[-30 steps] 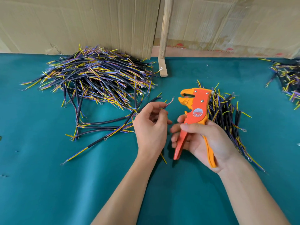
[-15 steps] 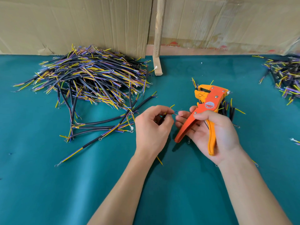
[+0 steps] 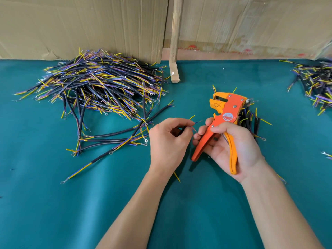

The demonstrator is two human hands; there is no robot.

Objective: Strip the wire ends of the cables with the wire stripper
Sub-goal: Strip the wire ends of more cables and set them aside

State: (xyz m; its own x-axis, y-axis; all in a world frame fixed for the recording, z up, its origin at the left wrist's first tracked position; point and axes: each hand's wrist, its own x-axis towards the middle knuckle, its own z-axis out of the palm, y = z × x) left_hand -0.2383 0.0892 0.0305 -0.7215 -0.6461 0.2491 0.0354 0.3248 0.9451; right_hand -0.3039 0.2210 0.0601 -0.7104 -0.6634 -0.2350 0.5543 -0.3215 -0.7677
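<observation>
My left hand [image 3: 168, 141] pinches a short black cable [image 3: 191, 124] whose thin yellow, blue and red wire ends stick out to the right. My right hand [image 3: 231, 142] grips the orange wire stripper [image 3: 222, 123] by its handles, jaws pointing up and to the left, apart from the wire ends. The fingertips of my right hand touch the red wire end beside my left thumb. A large pile of black cables [image 3: 100, 85] with yellow and purple wires lies at the back left. A smaller bunch of cables [image 3: 251, 121] lies behind the stripper.
Teal cloth [image 3: 53, 203] covers the table. A cardboard wall [image 3: 89, 24] and a wooden post [image 3: 175, 42] stand at the back. Another cable heap [image 3: 316, 81] sits at the far right. Loose cables [image 3: 111, 139] lie left of my left hand.
The stripper has tilted from upright and come down closer to my left hand. My right fingertips have reached over to the wire ends that my left hand holds.
</observation>
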